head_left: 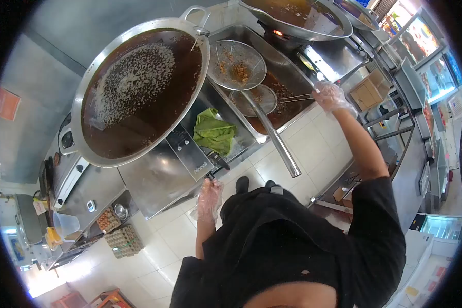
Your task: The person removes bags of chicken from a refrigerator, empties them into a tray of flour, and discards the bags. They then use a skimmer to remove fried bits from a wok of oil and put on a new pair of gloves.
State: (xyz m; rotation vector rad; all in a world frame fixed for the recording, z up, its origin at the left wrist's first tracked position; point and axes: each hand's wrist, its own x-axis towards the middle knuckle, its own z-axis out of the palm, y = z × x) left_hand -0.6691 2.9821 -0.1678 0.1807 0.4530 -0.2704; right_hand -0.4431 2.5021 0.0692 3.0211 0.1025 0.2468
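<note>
My right hand (335, 97), in a clear plastic glove, is closed round the thin wire handle of a small mesh skimmer (255, 100). The skimmer's head rests low in the metal tray (305, 82), over brown oil and crumbs. A larger strainer (236, 64) holds golden bits above it, its thick handle (280, 143) sticking out over the tray's front edge. My left hand (209, 199), gloved too, has its fingers closed at the black knob (209, 176) on the front of the stove. A wide wok (141, 97) of dark oil with pale foam stands behind that stove panel.
A green cloth (214, 131) lies between wok and tray. Another oil-filled wok (303, 18) sits over a visible flame at the back right. Egg trays (123, 241) are at lower left. A cardboard box (369, 91) is on the right shelf.
</note>
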